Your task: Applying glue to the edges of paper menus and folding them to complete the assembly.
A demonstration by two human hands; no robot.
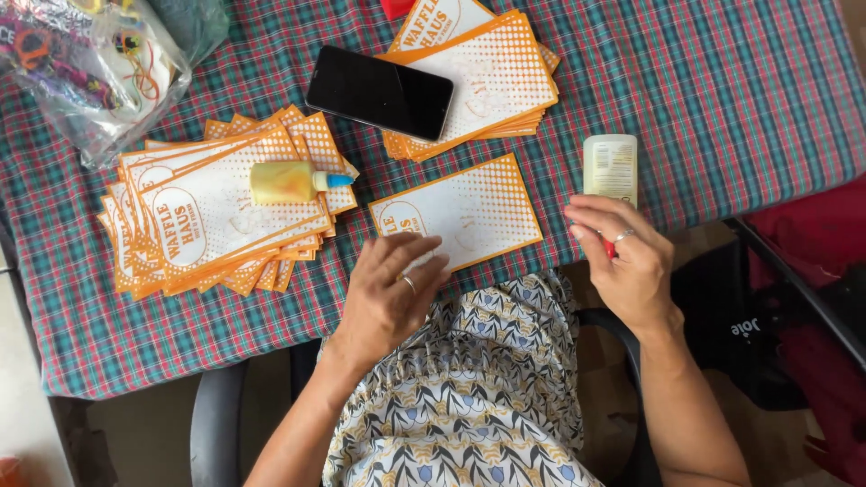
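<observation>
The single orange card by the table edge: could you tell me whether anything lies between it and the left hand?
Nothing visible does. The left hand already rests its fingertips on the near edge of the card. The glue bottle lies off to the side on a stack, and the phone lies farther back.

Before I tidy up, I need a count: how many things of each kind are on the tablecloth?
Stacks of orange cards: 2
Single orange card: 1
Glue bottle: 1
Phone: 1
Pale tube: 1
Plastic bag: 1
Total: 7
</observation>
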